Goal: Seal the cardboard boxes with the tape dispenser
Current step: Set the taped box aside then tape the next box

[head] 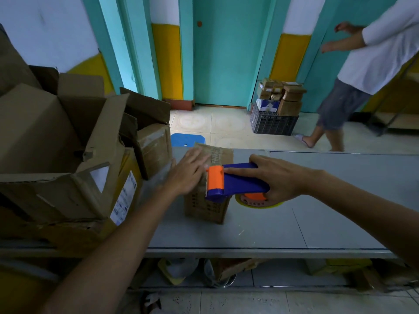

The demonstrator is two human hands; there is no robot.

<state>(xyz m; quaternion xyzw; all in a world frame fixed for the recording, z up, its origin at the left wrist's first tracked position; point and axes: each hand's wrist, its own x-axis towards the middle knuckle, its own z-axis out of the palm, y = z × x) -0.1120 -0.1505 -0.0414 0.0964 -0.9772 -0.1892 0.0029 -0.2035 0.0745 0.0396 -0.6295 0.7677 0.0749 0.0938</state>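
fingers of my left hand lie straight and flat on top of the small cardboard box, pressing down on it. my right hand grips the blue and orange tape dispenser, index finger stretched along its side, its orange end at the box's top. the box stands on the grey tabletop, beside a pile of open cartons.

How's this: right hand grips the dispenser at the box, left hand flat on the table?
Wrong on the left hand: the head view shows it flat on the box, not the table. The right hand grips the dispenser at the box.
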